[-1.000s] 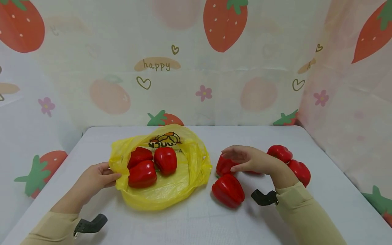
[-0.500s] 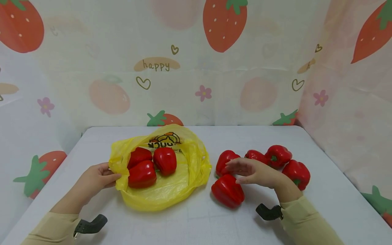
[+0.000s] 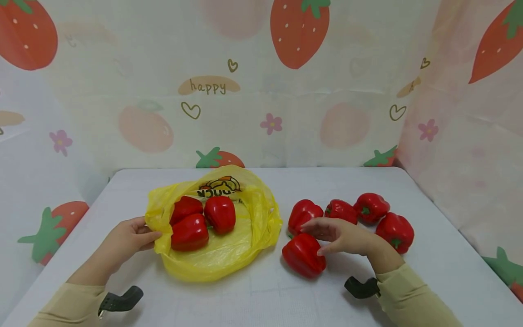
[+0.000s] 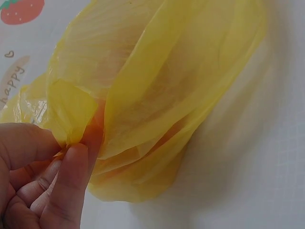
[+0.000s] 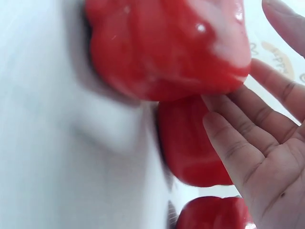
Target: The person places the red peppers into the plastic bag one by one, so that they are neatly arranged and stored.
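My left hand [image 3: 132, 235] pinches the left rim of a yellow plastic bag [image 3: 220, 268] between thumb and fingers; the left wrist view shows the gathered film [image 4: 71, 114] at the fingertips. Three red bell peppers lie inside the bag, one of them a front pepper [image 3: 189, 232]. My right hand [image 3: 347, 237] is over the nearest loose bell pepper [image 3: 302, 256], fingers spread and relaxed around its upper right side. In the right wrist view, the fingers reach beside that pepper [image 5: 167, 47], with another pepper [image 5: 190, 143] behind them.
Behind the right hand lie more red bell peppers: one close to the bag [image 3: 304, 213], one in the middle [image 3: 341, 210], and two farther right, including the rightmost pepper [image 3: 395, 232]. The white table [image 3: 253, 304] meets a strawberry-print backdrop [image 3: 310, 91] at the back.
My right hand has come down and toward me, from over the back pepper to the nearest loose one, uncovering peppers behind it. The left hand and bag have stayed put.
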Motion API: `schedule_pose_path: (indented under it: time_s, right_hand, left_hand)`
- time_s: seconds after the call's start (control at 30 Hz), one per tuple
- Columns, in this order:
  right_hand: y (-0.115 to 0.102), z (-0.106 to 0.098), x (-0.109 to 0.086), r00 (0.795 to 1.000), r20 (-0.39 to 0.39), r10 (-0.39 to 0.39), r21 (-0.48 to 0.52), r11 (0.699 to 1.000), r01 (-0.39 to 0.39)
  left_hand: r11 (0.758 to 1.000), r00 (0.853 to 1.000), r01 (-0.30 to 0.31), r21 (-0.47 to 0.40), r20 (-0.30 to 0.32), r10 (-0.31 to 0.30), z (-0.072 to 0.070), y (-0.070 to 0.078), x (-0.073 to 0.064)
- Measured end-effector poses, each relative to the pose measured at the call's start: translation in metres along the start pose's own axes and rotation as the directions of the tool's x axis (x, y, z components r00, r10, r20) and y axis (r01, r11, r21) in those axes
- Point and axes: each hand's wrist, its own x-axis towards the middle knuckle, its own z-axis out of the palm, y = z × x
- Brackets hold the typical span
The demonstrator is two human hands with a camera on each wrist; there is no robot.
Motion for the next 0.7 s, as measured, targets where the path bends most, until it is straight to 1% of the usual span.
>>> schedule_pose_path:
  time_s: [0.4, 0.57, 0.7]
  right_hand:
    - [0.008, 0.007, -0.006, 0.998, 0.023, 0.063, -0.080, 0.995, -0.061]
    - [0.010, 0.009, -0.006, 0.997, 0.042, 0.069, -0.118, 0.991, -0.064]
    - [0.013, 0.011, -0.005, 0.996, 0.042, 0.076, -0.123, 0.990, -0.070]
  left_hand:
    - [1.000, 1.000, -0.007, -0.009, 0.007, 0.007, 0.000, 0.000, 0.001]
    - [1.000, 1.000, -0.011, -0.010, 0.009, 0.011, 0.000, 0.001, 0.000]
    - [1.000, 1.000, -0.020, -0.014, 0.011, 0.020, 0.000, 0.000, 0.001]
